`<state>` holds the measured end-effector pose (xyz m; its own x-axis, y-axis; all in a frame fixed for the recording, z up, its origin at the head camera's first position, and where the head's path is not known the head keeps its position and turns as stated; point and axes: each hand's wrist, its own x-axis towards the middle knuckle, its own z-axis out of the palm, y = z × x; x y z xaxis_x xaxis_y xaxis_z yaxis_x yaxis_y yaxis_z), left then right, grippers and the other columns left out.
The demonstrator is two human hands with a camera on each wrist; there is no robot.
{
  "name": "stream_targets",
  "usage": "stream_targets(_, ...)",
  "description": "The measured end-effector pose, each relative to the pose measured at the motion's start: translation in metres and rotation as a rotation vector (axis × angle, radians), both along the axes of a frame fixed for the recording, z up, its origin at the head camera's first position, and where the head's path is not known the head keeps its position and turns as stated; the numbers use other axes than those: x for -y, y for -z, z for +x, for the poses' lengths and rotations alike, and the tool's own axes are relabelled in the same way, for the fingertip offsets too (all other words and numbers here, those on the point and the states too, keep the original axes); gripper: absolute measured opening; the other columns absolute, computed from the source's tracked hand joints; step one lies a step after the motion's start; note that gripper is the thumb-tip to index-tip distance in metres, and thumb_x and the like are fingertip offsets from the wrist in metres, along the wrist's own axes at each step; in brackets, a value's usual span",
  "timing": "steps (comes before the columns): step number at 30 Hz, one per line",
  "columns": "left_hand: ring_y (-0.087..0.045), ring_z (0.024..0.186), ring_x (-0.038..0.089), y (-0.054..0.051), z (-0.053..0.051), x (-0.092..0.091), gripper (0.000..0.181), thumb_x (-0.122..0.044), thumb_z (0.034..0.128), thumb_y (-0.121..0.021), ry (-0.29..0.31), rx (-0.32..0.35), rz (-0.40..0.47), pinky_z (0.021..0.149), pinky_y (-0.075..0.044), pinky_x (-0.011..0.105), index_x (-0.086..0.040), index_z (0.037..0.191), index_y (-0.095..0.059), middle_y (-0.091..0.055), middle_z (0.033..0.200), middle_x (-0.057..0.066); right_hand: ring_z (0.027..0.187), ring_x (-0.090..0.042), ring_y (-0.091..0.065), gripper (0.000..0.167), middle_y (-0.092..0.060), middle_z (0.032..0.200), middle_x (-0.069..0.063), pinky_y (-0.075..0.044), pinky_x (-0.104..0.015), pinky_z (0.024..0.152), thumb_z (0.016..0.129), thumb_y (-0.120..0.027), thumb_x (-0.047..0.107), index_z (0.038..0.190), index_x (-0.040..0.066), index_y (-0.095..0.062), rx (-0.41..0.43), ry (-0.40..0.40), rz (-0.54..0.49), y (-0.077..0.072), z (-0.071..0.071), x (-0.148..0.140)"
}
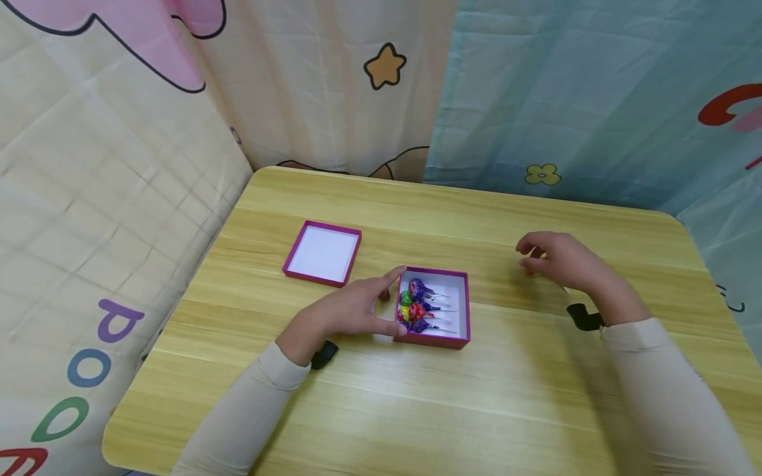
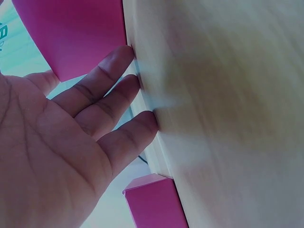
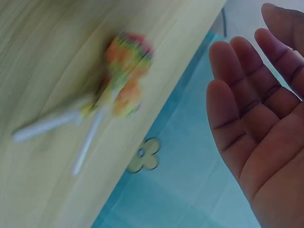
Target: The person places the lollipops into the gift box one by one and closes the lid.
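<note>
My left hand point(image 1: 351, 307) rests against the left side of an open magenta box point(image 1: 437, 343), its thumb and index finger spread along that side. In the left wrist view, the other fingertips point(image 2: 127, 135) reach down at the tabletop. Wrapped lollipops point(image 1: 419, 309) lie in the box, heads to the left and white sticks to the right. Off to the right, my right hand point(image 1: 562, 259) hovers over the table with its fingers loosely bent. Beside it, the right wrist view shows blurred orange lollipops point(image 3: 127, 57) on the table, apart from the fingers.
A magenta box lid point(image 1: 323, 254), white inside face up, lies left of the box, behind my left hand. The wooden table point(image 1: 417, 410) has rounded corners. Printed curtains point(image 1: 333, 99) hang along its back and left edges.
</note>
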<state>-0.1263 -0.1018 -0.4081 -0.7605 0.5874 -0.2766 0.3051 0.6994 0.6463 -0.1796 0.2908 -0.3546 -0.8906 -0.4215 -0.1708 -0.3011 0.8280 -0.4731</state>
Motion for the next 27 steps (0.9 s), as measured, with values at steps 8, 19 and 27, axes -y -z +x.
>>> stream_targets(8,-0.045,0.131,0.018,0.000,0.000,0.000,0.112,-0.076,0.0716,-0.069,-0.002,-0.002,0.013,0.108,-0.038,0.040,-0.040,0.159,-0.009,-0.050,0.143,0.002,0.099,-0.033,-0.060,0.025,-0.065,0.110,-0.016,-0.049,-0.053,0.083,0.097,-0.065,0.011,0.117,-0.003,-0.062,0.006,0.010,0.038,0.006,-0.011,-0.026)
stream_targets(19,-0.046,0.129,0.017,-0.002,0.001,-0.003,0.114,-0.077,0.0706,-0.070,-0.011,0.001,0.006,0.108,-0.038,0.039,-0.038,0.159,-0.010,-0.052,0.141,0.002,0.092,-0.029,-0.061,0.022,-0.066,0.105,-0.015,-0.050,-0.046,0.075,0.097,-0.065,0.014,0.112,-0.001,-0.062,0.082,0.041,0.060,0.020,-0.021,-0.051)
stream_targets(27,-0.047,0.126,0.016,-0.003,0.000,-0.007,0.113,-0.075,0.0712,-0.071,-0.019,-0.002,0.011,0.107,-0.039,0.039,-0.039,0.159,-0.011,-0.052,0.139,0.001,0.098,-0.034,-0.059,0.022,-0.064,0.108,-0.018,-0.048,-0.049,0.079,0.099,-0.062,0.018,0.111,-0.001,-0.062,0.096,0.050,0.068,0.027,-0.026,-0.061)
